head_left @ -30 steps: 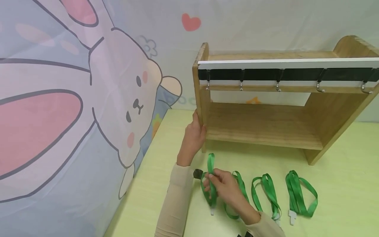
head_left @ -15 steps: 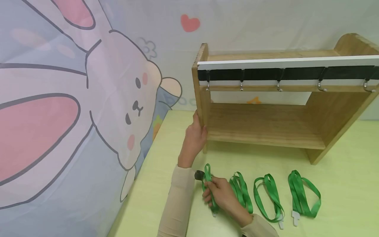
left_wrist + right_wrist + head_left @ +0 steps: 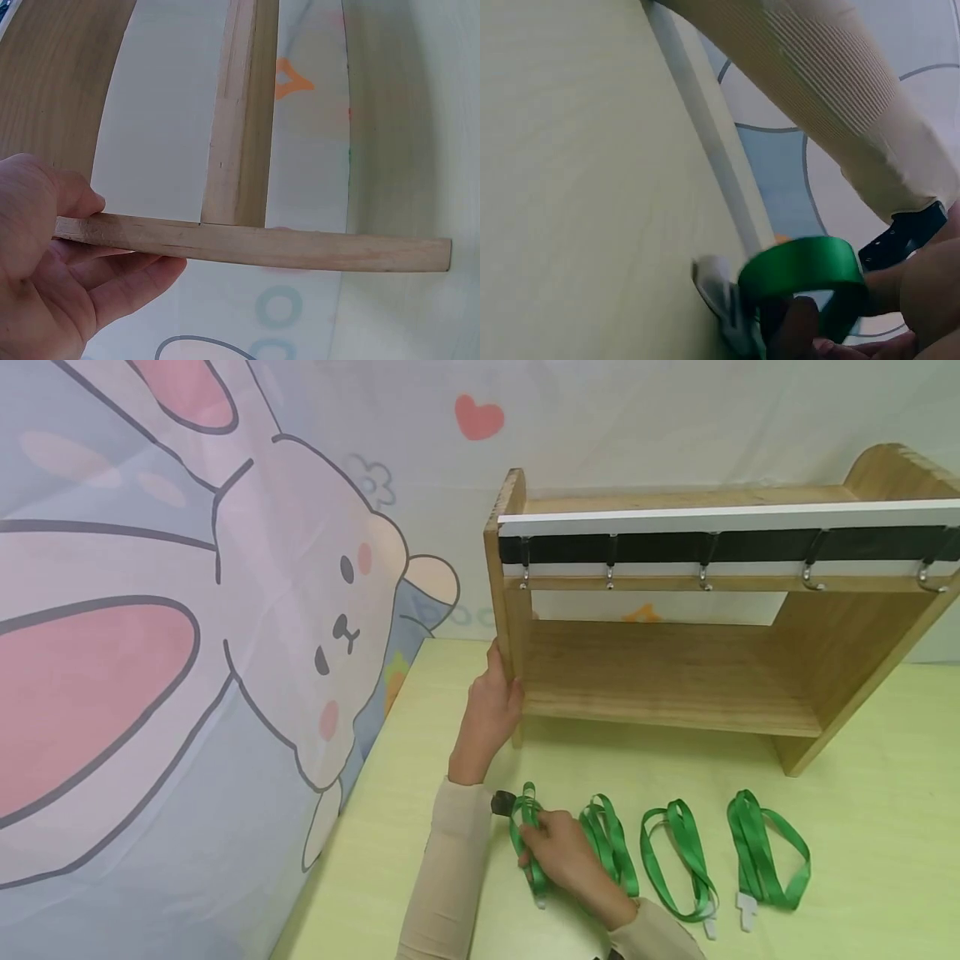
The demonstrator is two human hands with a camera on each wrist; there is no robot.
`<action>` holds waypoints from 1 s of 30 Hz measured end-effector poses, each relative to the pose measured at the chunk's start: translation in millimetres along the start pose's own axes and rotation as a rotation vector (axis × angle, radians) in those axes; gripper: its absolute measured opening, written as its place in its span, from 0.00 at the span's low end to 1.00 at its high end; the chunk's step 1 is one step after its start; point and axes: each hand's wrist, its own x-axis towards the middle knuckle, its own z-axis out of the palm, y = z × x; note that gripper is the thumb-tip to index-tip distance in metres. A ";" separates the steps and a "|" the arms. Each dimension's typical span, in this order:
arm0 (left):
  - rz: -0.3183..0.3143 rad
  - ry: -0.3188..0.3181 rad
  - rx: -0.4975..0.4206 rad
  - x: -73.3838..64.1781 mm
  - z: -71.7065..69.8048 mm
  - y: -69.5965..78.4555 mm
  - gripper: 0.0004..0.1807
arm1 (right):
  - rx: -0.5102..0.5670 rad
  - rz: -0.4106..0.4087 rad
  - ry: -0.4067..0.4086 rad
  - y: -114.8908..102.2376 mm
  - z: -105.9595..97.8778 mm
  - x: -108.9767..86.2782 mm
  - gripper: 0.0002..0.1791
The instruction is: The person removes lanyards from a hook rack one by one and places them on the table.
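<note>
My left hand [image 3: 490,710] grips the left side panel [image 3: 510,610] of a wooden rack. In the left wrist view, the thumb lies on one face of that panel [image 3: 315,250] and the fingers [image 3: 142,281] on the other. My right hand [image 3: 561,852] pinches the leftmost green lanyard [image 3: 527,814], low over the table. A small loop stands up beyond the fingers, and a pale clip [image 3: 541,902] pokes out below. In the right wrist view the green ribbon [image 3: 802,266] curves round beside the fingers, with a greyish clip [image 3: 718,289] next to it.
Three more green lanyards [image 3: 611,847] lie in a row to the right on the pale green table [image 3: 885,827]. Across the rack's front runs a black-and-white strip [image 3: 660,549] with several metal hooks [image 3: 705,578]. A printed rabbit backdrop [image 3: 292,610] stands at the left and behind.
My right hand has lowered the lanyard, so its upper loop stands nearer the table and shorter. More of the second lanyard shows. My left hand keeps its grip on the panel.
</note>
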 end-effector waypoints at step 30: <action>-0.007 0.006 0.005 0.2 0.1 -1.4 0.33 | -0.618 -0.111 0.007 -27.3 -39.6 -9.1 0.23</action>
